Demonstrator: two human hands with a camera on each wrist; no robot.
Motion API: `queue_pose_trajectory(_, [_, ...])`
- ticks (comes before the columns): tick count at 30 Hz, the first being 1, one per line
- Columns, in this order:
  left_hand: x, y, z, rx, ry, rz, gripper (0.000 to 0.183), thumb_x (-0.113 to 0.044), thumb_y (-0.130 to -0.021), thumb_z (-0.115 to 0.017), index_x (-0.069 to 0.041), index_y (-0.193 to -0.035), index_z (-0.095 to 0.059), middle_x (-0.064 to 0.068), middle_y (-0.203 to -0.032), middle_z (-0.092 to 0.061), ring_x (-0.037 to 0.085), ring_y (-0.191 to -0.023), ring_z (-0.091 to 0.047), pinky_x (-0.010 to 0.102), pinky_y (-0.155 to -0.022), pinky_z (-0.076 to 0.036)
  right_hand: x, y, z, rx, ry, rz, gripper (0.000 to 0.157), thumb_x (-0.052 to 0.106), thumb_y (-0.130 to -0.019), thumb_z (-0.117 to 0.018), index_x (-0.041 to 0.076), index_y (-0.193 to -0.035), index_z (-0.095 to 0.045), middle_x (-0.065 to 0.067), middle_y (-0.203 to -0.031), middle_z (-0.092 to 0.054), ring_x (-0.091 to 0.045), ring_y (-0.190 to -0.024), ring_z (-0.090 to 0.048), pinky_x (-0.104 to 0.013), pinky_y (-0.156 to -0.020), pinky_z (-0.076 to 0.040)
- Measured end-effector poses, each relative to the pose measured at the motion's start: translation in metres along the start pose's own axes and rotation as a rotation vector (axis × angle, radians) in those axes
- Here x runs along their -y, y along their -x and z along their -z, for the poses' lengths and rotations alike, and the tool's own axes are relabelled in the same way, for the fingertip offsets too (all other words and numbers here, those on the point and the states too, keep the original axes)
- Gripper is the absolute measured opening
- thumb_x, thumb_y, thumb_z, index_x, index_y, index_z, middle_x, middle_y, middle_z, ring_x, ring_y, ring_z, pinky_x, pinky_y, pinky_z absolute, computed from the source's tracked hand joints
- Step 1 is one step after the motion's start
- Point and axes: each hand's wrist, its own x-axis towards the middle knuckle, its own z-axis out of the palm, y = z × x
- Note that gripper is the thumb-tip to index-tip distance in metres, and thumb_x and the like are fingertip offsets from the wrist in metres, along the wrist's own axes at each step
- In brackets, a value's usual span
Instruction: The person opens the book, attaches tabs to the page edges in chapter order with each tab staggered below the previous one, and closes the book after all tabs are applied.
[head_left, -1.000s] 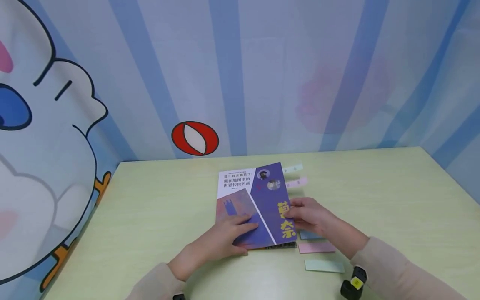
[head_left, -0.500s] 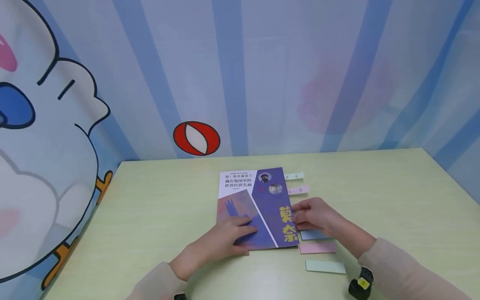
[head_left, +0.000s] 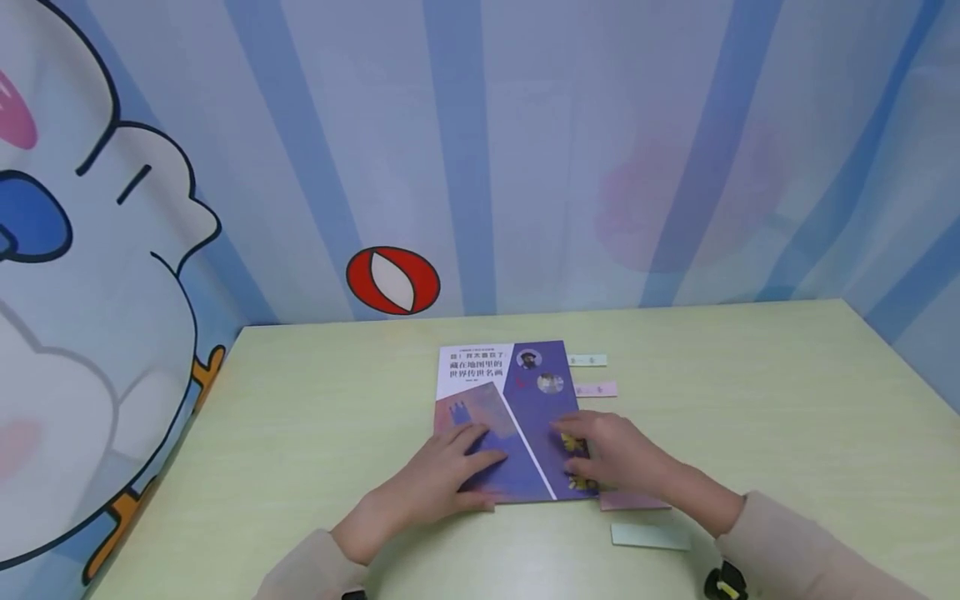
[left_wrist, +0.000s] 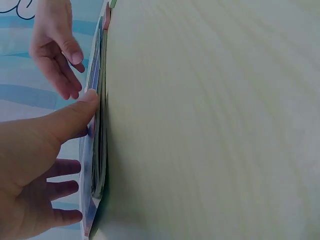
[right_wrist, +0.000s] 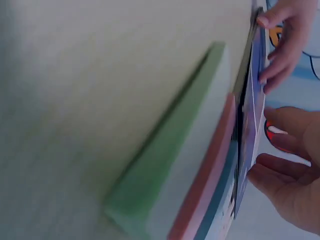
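Observation:
A closed paperback book (head_left: 528,404) with a purple and white cover lies on the table, slightly turned. Two paper page markers stick out from its right edge, one green (head_left: 589,360) and one pink (head_left: 598,389). My left hand (head_left: 442,468) rests on the lower left of the cover with its fingers spread; in the left wrist view its thumb (left_wrist: 75,116) lies at the book's near edge. Over the right edge, my right hand (head_left: 621,450) has its fingertips at the cover, covering part of the yellow title. Both hands' fingers are loosely extended.
Right of the book lie a pink sticky-note pad (head_left: 634,501) and a pale green pad (head_left: 650,536). A blue pad (right_wrist: 220,192) shows beyond the pink one in the right wrist view. A striped cloth backdrop (head_left: 555,167) rises behind the table (head_left: 315,400).
The book's cover has come down flat. My right hand has left the book's right edge and moved left onto the cover; my left fingers have shifted slightly.

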Motion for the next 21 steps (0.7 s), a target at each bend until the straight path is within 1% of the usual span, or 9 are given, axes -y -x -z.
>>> queue_pose_trajectory(3, [0.001,0.001,-0.001,0.017,0.008,0.004,0.054,-0.042,-0.086,-0.064,-0.013,-0.131,-0.055,0.023,-0.14,-0.039,0.04,-0.128,-0.036,0.051,-0.099,-0.036,0.007,0.002,-0.006,0.074,0.059,0.092,0.053,0.018,-0.083,-0.071,-0.006,-0.126,-0.054,-0.029,-0.13,-0.047,-0.042,-0.119,-0.046,-0.045,-0.089,-0.047])
queue_pose_trajectory(6, [0.002,0.001,-0.001,0.034,0.029,-0.003,0.055,-0.04,-0.086,-0.064,-0.012,-0.132,-0.053,0.024,-0.14,-0.038,0.039,-0.129,-0.035,0.051,-0.101,-0.034,0.011,0.004,-0.01,0.117,0.067,0.109,0.056,0.021,-0.083,-0.07,-0.006,-0.128,-0.051,-0.034,-0.134,-0.04,-0.047,-0.122,-0.04,-0.047,-0.091,-0.045])
queue_pose_trajectory(10, [0.003,0.001,0.001,0.05,0.066,-0.01,0.055,-0.036,-0.086,-0.065,-0.011,-0.133,-0.052,0.024,-0.141,-0.037,0.037,-0.131,-0.034,0.05,-0.103,-0.032,0.013,0.002,-0.013,0.133,0.072,0.099,0.053,0.02,-0.083,-0.07,-0.005,-0.127,-0.054,-0.035,-0.134,-0.038,-0.048,-0.123,-0.038,-0.049,-0.093,-0.042])
queue_pose_trajectory(15, [0.006,0.001,0.003,0.063,0.096,-0.012,0.055,-0.033,-0.086,-0.066,-0.01,-0.134,-0.051,0.023,-0.142,-0.036,0.036,-0.131,-0.033,0.05,-0.103,-0.032,0.016,-0.001,-0.017,0.135,0.082,0.076,0.053,0.02,-0.083,-0.071,-0.003,-0.128,-0.054,-0.036,-0.133,-0.039,-0.048,-0.123,-0.039,-0.05,-0.091,-0.044])
queue_pose_trajectory(19, [0.008,0.001,0.001,0.056,0.083,-0.025,0.055,-0.033,-0.086,-0.067,-0.01,-0.133,-0.052,0.023,-0.141,-0.038,0.036,-0.131,-0.035,0.05,-0.102,-0.033,0.016,-0.001,-0.017,0.146,0.082,0.056,0.055,0.022,-0.083,-0.07,-0.002,-0.129,-0.053,-0.036,-0.134,-0.038,-0.048,-0.124,-0.038,-0.05,-0.091,-0.044])
queue_pose_trajectory(21, [0.008,0.001,0.002,0.059,0.068,-0.024,0.056,-0.034,-0.086,-0.066,-0.01,-0.134,-0.051,0.023,-0.141,-0.038,0.036,-0.13,-0.035,0.05,-0.101,-0.034,0.016,0.0,-0.015,0.152,0.074,0.059,0.055,0.023,-0.083,-0.07,-0.002,-0.129,-0.054,-0.035,-0.135,-0.037,-0.048,-0.124,-0.038,-0.049,-0.092,-0.044])
